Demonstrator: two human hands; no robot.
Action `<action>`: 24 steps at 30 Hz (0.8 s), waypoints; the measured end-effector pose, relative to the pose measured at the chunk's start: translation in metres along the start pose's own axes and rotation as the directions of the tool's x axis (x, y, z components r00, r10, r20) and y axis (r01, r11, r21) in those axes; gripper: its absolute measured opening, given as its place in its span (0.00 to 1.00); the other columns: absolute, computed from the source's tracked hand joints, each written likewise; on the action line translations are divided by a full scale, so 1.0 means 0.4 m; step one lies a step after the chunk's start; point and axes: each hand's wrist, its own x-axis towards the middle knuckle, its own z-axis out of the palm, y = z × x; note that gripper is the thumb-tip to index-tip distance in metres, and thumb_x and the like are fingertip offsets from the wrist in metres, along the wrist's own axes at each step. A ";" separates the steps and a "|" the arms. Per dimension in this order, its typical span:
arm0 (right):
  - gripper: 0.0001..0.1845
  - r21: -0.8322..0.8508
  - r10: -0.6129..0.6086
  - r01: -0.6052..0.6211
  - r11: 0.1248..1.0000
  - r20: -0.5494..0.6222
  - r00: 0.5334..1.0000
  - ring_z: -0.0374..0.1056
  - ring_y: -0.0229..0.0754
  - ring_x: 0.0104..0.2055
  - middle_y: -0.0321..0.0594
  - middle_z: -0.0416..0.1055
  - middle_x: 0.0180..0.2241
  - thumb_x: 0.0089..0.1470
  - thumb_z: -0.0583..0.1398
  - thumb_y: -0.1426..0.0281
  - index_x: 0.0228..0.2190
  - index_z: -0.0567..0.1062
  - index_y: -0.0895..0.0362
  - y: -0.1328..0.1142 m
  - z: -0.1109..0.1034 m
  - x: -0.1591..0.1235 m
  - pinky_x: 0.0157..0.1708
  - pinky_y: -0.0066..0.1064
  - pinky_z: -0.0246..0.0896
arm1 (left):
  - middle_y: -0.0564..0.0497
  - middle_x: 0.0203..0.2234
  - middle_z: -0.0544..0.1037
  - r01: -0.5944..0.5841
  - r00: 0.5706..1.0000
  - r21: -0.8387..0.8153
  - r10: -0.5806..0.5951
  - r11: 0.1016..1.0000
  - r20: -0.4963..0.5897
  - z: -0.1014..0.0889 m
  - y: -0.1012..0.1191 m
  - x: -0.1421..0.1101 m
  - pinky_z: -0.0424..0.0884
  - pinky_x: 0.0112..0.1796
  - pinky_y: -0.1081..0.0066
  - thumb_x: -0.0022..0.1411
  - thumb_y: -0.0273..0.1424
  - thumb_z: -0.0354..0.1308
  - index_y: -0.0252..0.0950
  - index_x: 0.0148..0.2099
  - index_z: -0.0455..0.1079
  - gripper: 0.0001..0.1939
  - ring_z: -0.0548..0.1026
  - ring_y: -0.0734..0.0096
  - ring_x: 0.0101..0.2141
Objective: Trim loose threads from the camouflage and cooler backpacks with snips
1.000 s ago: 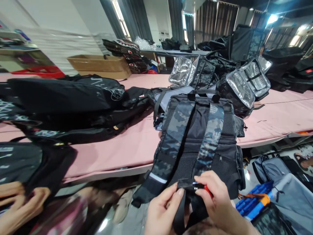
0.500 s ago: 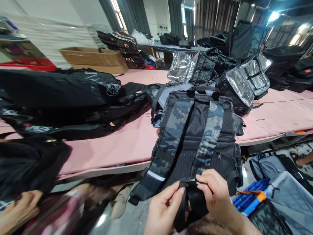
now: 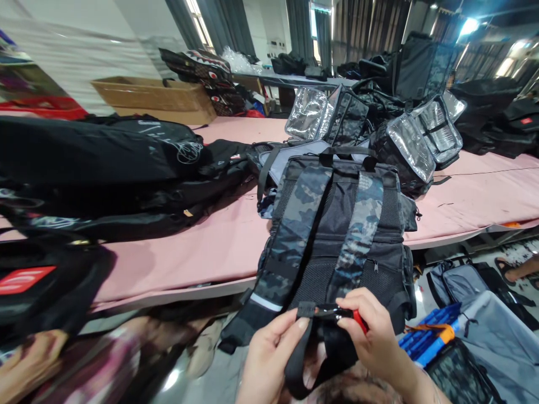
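In the lower middle of the head view, my left hand (image 3: 273, 342) pinches the folded end of a black webbing strap (image 3: 297, 365), which hangs below in a loop. My right hand (image 3: 374, 328) grips a small tool (image 3: 359, 321) with a red body and a dark, shiny front part. Its front end points left and meets or nearly meets the strap end; its exact kind is unclear. Just beyond both hands, a camouflage backpack (image 3: 343, 224) leans against the table edge with its shoulder straps facing me.
Black bags (image 3: 105, 168) lie piled on the pink-covered table (image 3: 227, 252). Silver-lined open bags (image 3: 410, 146) stand behind the backpack. A cardboard box (image 3: 155, 101) is at the back left. Another person's hand (image 3: 36, 353) rests by a black bag at lower left. Bags and blue bundles (image 3: 433, 331) lie at lower right.
The strap end and my left hand have shifted slightly left, and more of the tool's front part shows. At far left, the other person's bag has turned to show a red patch.
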 end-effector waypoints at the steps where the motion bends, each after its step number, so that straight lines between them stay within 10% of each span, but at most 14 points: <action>1: 0.12 -0.023 -0.007 0.007 1.000 0.012 1.000 0.68 0.40 0.37 0.43 0.70 0.35 0.54 0.55 0.77 0.41 0.70 0.57 0.002 0.002 0.000 0.37 0.31 0.66 | 0.50 0.28 0.79 -0.011 1.000 0.018 0.011 1.000 -0.002 0.000 0.001 -0.001 0.69 0.31 0.78 0.46 0.41 0.64 0.35 0.39 0.76 0.19 0.73 0.71 0.28; 24: 0.12 -0.145 -0.032 0.028 0.989 -0.028 0.999 0.67 0.42 0.37 0.42 0.71 0.33 0.55 0.52 0.77 0.39 0.72 0.56 -0.001 0.011 -0.016 0.38 0.34 0.65 | 0.51 0.26 0.78 -0.054 0.997 0.085 0.058 0.995 -0.055 0.023 0.013 -0.017 0.69 0.30 0.76 0.45 0.40 0.65 0.34 0.35 0.76 0.17 0.73 0.69 0.29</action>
